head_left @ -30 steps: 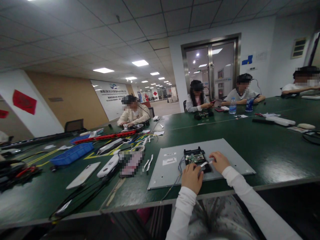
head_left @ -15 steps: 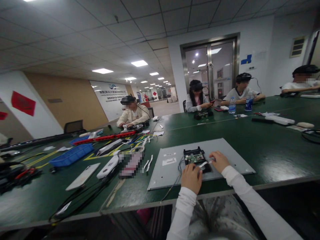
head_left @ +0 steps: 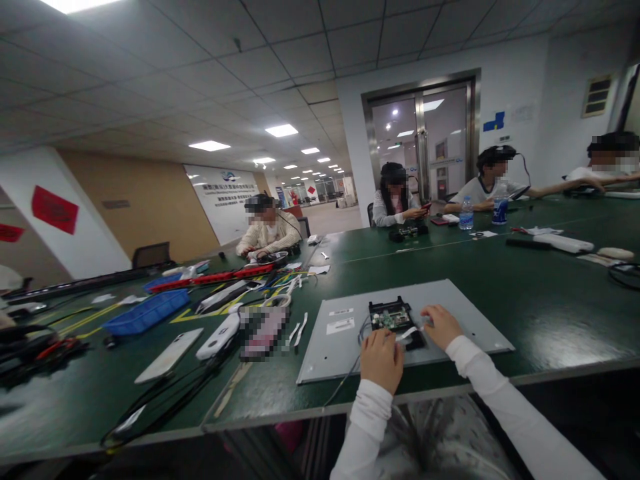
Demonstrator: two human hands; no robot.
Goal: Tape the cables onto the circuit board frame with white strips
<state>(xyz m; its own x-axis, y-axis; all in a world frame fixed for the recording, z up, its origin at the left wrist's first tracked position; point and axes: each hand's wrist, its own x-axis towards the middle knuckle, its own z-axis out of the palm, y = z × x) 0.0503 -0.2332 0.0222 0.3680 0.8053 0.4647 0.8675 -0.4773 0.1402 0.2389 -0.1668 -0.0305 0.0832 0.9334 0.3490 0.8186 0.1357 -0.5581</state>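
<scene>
A grey metal panel point(head_left: 460, 313) lies flat on the green table in front of me. On it sits a small black tray with a green circuit board point(head_left: 389, 316). My left hand point(head_left: 381, 359) is curled closed at the board's near edge, and what its fingers hold is hidden. My right hand point(head_left: 441, 325) rests to the right of the board, its fingers pinched on a white flat ribbon cable point(head_left: 409, 331) that runs between both hands. Thin wires trail from the board off the panel's front edge.
Left of the panel lie white strips, a white handset point(head_left: 219, 337), a phone point(head_left: 169, 355), black cables and a blue bin point(head_left: 145, 313). Other people sit at the far side of the table with bottles point(head_left: 465, 213) and small devices. The table's front edge point(head_left: 280, 417) is close.
My hands stay in place at the board. The view has shifted slightly, and a person at the far right has stretched an arm out across the table.
</scene>
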